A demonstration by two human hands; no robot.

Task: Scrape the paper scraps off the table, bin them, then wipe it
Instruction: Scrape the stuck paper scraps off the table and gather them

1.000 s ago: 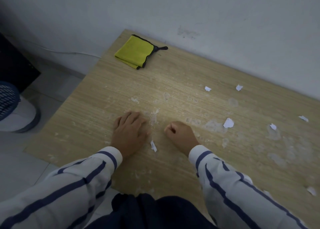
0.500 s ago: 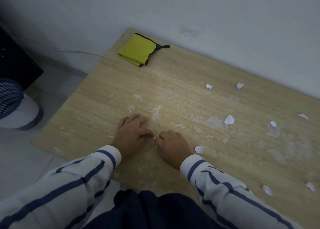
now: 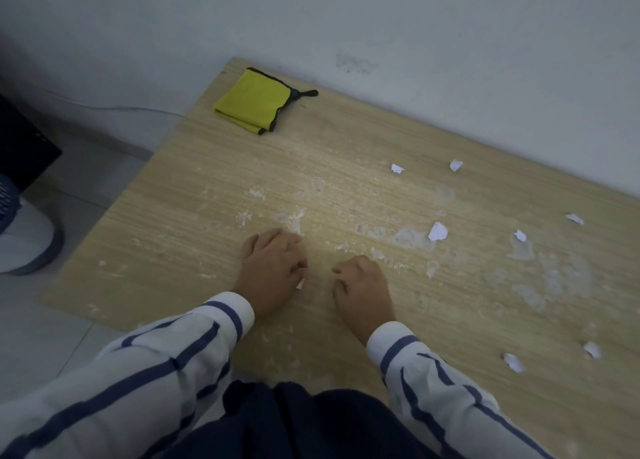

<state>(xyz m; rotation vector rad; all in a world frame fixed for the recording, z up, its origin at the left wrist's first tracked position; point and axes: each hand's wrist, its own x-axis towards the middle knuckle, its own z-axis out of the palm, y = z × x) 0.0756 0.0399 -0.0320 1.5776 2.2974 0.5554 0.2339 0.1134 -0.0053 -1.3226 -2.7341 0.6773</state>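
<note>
Both hands rest on the wooden table [image 3: 214, 195] close to its near edge. The left hand [image 3: 272, 268] lies palm down with fingers loosely bent, and a small white scrap [image 3: 300, 283] shows at its thumb side; whether the thumb pins it or it merely lies beside the hand, I cannot tell. The right hand [image 3: 362, 287] is curled into a loose fist with fingertips turned down onto the wood, apparently scratching at stuck paper; nothing is visibly held in it.

Loose scraps lie well apart across the right half of the table: 2 near the wall [image 3: 397, 168], a larger one [image 3: 437, 231] on a pale patch of residue [image 3: 412, 238], others further right [image 3: 575, 219] and 2 near the front edge [image 3: 513, 362]. A folded yellow cloth [image 3: 252, 101] sits untouched at the far left corner, next to the wall.

My judgement: scraping has barely begun and most of the mess remains. The likely trouble is that the glued residue tears into thin flakes instead of lifting cleanly, leaving a film that a dry cloth only smears. Scraps near the front edge could also be brushed to the floor by a sleeve [image 3: 433, 382]. No bin is clearly visible, so carrying tiny bits in a half-closed hand risks dropping some.
</note>
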